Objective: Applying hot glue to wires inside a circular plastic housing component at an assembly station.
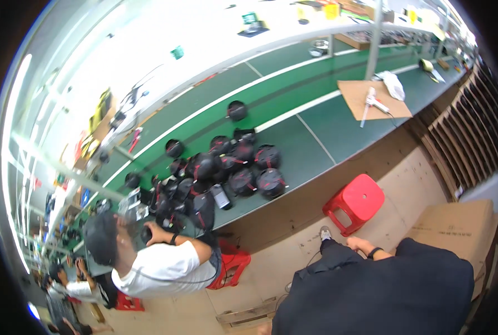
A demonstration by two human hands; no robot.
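Note:
My right hand (360,244) hangs beside my dark-trousered leg, a black band at its wrist. Its fingers look loosely curled, and nothing shows in them. Nearest to it is a red plastic stool (363,196) on the tiled floor. Only a sliver of my left hand (264,329) shows at the lower edge, its fingers hidden. Both hands are away from the green workbench (310,159). On the bench sits a heap of black rounded items with red trim (203,166). A white glue gun (370,105) lies on a cardboard sheet (391,113) farther right.
At the left a person in a white shirt (162,268) sits on a red stool (235,265), holding a small dark object. A large cardboard box (453,223) stands to my right, below a rack of brown panels (472,128). A wooden pallet (246,318) lies on the floor.

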